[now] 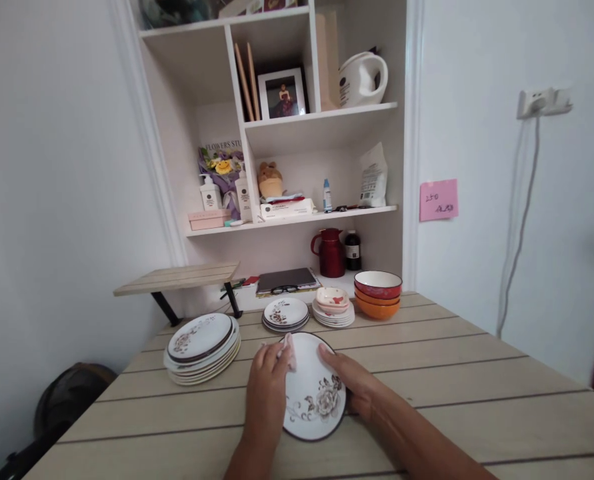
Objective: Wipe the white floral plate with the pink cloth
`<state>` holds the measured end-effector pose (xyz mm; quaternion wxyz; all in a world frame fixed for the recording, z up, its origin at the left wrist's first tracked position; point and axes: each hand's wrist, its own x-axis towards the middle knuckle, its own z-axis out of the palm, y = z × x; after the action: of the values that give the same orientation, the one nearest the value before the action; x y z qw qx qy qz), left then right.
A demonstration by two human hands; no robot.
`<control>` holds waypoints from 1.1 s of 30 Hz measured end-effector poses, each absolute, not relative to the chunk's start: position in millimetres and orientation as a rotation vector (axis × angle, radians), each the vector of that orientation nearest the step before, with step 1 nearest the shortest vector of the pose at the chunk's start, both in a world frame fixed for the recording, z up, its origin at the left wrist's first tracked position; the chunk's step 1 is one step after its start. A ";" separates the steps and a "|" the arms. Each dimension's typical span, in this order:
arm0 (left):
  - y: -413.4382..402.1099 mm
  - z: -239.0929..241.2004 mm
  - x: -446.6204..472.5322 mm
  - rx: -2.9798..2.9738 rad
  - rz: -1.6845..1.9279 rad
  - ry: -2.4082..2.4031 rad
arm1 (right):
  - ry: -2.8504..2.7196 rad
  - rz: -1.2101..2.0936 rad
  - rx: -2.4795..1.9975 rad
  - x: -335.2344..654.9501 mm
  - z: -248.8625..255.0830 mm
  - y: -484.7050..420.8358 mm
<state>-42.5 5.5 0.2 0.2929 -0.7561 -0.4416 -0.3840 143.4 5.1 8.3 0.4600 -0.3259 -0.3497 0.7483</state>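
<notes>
A white plate with a dark rim and a brown flower print is held tilted over the wooden table, its face toward me. My right hand grips its right edge, thumb on the face and fingers behind it. At the upper left of the plate, my left hand is closed on a pale pink cloth pressed against the surface. Behind the plate stand a short stack of small flowered plates and a stack of small dishes.
To the left sits a tall stack of larger plates. Stacked red and orange bowls stand at the back right, near a red jug. A small raised wooden shelf spans the back left. The table has dark grooves.
</notes>
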 end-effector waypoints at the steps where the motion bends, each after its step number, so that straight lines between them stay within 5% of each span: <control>1: 5.4 0.0 -42.0 -2.028 -1.033 -1.168 | -0.871 1.835 -0.803 141.6 10.2 2.4; 23: -15.0 2.8 -10.6 -2.739 -0.831 -1.032 | -0.545 1.849 -0.756 149.8 11.2 17.3; 33: -0.5 4.3 -37.8 -2.455 -0.895 -1.227 | -0.614 1.865 -0.836 159.6 7.3 20.1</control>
<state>-37.8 -0.5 4.3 0.1273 -0.8435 -0.4216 -0.3074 159.6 20.1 7.3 0.4828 -0.3429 -0.2521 0.7653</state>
